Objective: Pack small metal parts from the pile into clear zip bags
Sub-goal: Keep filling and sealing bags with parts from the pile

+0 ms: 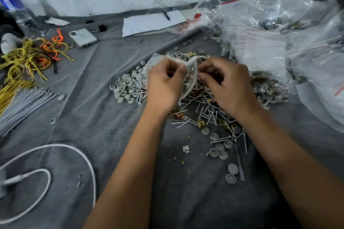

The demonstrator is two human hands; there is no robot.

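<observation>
A pile of screws, brass clips and grey caps (202, 106) lies on the grey cloth in the middle of the head view. Above it my left hand (163, 82) grips a small clear zip bag (189, 76) by its left edge, fingers curled round the plastic. My right hand (225, 83) pinches the bag's right edge at its mouth. Some metal parts show through the plastic. What my right fingertips hold besides the bag is hidden.
A heap of clear zip bags (275, 39) fills the right side. Grey caps (124, 87) cluster left of the pile. Grey and yellow ties (24, 80), a phone (82, 37), a white cable (55, 163) and a paper with pen (150, 21) lie around.
</observation>
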